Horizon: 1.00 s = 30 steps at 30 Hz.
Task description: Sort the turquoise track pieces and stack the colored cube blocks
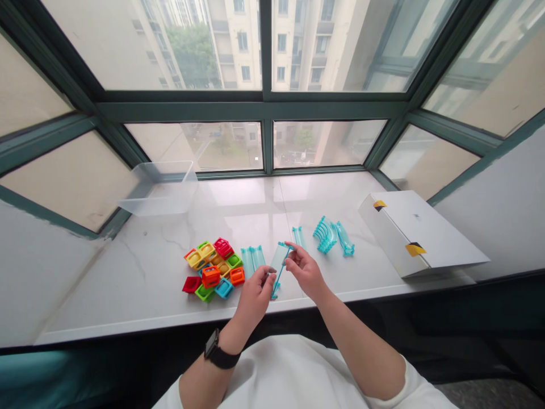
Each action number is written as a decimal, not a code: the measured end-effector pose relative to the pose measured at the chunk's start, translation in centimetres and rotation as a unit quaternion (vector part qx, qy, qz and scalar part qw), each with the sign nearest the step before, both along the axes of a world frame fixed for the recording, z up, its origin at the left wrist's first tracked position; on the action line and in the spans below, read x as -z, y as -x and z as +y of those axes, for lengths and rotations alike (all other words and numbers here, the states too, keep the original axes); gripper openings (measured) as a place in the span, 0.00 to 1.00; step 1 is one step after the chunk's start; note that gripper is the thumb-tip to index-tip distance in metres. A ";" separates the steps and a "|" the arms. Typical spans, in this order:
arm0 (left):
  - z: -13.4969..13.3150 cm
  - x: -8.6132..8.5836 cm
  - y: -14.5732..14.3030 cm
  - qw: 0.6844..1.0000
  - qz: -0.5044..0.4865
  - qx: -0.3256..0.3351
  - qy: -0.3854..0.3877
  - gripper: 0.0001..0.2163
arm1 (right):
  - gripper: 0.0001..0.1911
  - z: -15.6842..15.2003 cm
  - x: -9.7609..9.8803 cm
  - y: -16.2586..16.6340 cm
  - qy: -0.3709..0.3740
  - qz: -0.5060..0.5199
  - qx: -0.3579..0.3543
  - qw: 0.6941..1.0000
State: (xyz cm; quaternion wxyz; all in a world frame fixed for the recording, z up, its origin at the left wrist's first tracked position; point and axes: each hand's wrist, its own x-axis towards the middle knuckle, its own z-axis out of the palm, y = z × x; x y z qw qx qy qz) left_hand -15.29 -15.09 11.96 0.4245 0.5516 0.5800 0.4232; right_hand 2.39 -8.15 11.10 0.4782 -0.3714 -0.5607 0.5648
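While the right hand [304, 270] pinches the far end of a clear blue strip [280, 257] and the left hand [258, 289] closes on its near side — apparently to steady it at a tilt above the white counter [140, 267] — where its lower end stops is hard to tell. Flat blue strips [252, 257] and a heap of coloured blocks [211, 277] lie leftward, curved blue pieces [326, 234] rightward, seemingly grouped by kind within reach; the clear bin [162, 205] and white box [426, 227] sit farther out, probably for elbow room.
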 end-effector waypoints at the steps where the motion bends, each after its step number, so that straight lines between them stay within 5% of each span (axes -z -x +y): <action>1: 0.1 -0.2 0.0 1.000 0.022 -0.003 -0.008 0.15 | 0.27 -0.2 -0.1 0.1 -0.006 -0.005 -0.001 1.000; 22: 2.4 0.0 0.3 0.996 0.081 -0.027 0.030 0.32 | 0.30 -3.2 -0.3 2.4 -0.177 -0.129 0.001 0.976; 30: 1.6 -0.2 -1.1 0.997 0.046 0.027 0.062 0.30 | 0.21 -2.9 0.9 1.5 -0.122 -0.223 0.088 0.963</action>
